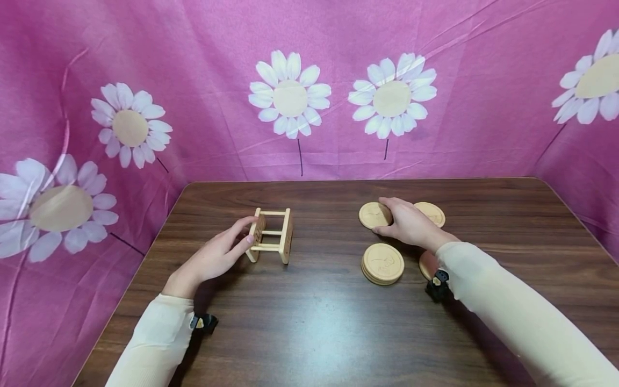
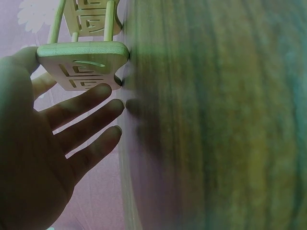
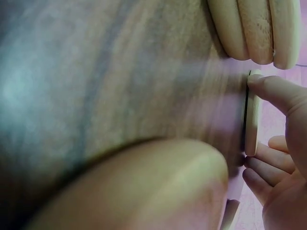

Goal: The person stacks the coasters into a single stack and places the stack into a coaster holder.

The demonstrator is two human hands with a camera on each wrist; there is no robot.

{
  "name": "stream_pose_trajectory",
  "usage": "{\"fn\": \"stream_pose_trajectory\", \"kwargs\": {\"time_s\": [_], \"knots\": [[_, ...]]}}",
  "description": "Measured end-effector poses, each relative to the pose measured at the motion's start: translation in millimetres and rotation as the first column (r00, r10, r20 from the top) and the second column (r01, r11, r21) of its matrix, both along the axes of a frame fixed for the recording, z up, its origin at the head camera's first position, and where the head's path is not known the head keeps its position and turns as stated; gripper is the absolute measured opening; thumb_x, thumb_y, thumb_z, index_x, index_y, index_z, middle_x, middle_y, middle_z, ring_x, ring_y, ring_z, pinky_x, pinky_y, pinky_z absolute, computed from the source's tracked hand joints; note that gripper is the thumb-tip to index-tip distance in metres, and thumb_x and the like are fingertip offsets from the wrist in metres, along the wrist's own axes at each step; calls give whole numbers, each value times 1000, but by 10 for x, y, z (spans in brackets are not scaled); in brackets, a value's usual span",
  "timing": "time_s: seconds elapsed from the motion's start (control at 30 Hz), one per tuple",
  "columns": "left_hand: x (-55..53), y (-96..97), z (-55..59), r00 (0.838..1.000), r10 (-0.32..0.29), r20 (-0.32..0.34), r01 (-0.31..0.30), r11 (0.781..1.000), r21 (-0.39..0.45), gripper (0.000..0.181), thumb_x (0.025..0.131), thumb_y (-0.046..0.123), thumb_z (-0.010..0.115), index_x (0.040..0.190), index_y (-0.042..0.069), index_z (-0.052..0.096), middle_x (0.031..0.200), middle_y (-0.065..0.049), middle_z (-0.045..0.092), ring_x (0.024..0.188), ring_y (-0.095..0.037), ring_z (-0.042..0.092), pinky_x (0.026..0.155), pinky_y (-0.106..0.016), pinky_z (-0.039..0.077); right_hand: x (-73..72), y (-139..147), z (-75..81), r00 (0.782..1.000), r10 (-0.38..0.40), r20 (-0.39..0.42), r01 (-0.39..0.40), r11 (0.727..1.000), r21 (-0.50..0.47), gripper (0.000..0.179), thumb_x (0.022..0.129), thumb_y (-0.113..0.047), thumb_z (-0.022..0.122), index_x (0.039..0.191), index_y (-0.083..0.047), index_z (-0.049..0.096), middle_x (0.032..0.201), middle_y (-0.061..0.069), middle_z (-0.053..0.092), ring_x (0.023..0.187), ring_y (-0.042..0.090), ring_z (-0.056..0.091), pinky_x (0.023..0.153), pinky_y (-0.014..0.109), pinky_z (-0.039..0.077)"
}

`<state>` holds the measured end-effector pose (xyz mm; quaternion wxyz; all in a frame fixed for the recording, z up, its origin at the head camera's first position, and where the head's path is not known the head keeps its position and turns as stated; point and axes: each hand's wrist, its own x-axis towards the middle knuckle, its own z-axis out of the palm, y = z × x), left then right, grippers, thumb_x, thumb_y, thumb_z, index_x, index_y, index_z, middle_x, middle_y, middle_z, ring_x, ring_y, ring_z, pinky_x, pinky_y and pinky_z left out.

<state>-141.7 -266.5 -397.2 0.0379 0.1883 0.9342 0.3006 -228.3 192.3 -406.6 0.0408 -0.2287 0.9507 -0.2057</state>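
On the left of the table stands a small wooden rack (image 1: 273, 233) with two slotted end panels joined by rods. My left hand (image 1: 216, 256) touches its left panel (image 2: 86, 72) with thumb and fingers, the last fingers nearly straight and spread. Toward the back right, my right hand (image 1: 411, 221) pinches a round wooden coaster (image 1: 373, 215) by its edge between thumb and fingers. In the right wrist view that coaster (image 3: 252, 115) shows edge-on, close to the tabletop. A stack of coasters (image 1: 383, 263), the top one engraved, lies just in front.
Another coaster (image 1: 431, 213) lies behind the right hand. A further coaster (image 1: 427, 264) is partly covered by the right sleeve. The brown wooden table (image 1: 309, 322) ends at a pink cloth (image 1: 217, 80) with daisies, which hangs behind and along the sides.
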Motion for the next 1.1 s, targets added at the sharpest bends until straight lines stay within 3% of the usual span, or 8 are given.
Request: {"fn": "stream_pose_trajectory", "kwargs": {"time_s": [0.3, 0.5, 1.1], "knots": [[5, 1, 0, 1000, -3, -1, 3, 1000, 1, 50, 116, 33, 50, 163, 19, 40, 137, -16, 71, 128, -36, 69, 109, -63, 52, 56, 69, 40, 999, 10, -32, -10, 1000, -23, 80, 94, -28, 84, 150, 16, 49, 139, 34, 63, 133, 48, 61, 116, 62, 47], [9, 3, 6, 1000, -3, 0, 3, 1000, 1, 50, 116, 33, 50, 163, 19, 41, 137, -16, 71, 127, -35, 69, 109, -62, 53, 116, 121, 72, 999, 21, -40, -22, 999, -34, 79, 94, -27, 84, 150, 16, 49, 142, 36, 61, 135, 49, 60, 116, 63, 47], [1, 4, 6, 1000, -13, -5, 13, 1000, 2, 47, 116, 30, 50, 162, 19, 41, 135, -16, 72, 126, -34, 69, 108, -63, 53, 460, 211, 241, 997, 38, -63, -41, 997, -59, 76, 92, -27, 87, 149, 11, 54, 148, 32, 61, 135, 48, 61, 114, 63, 49]]}}
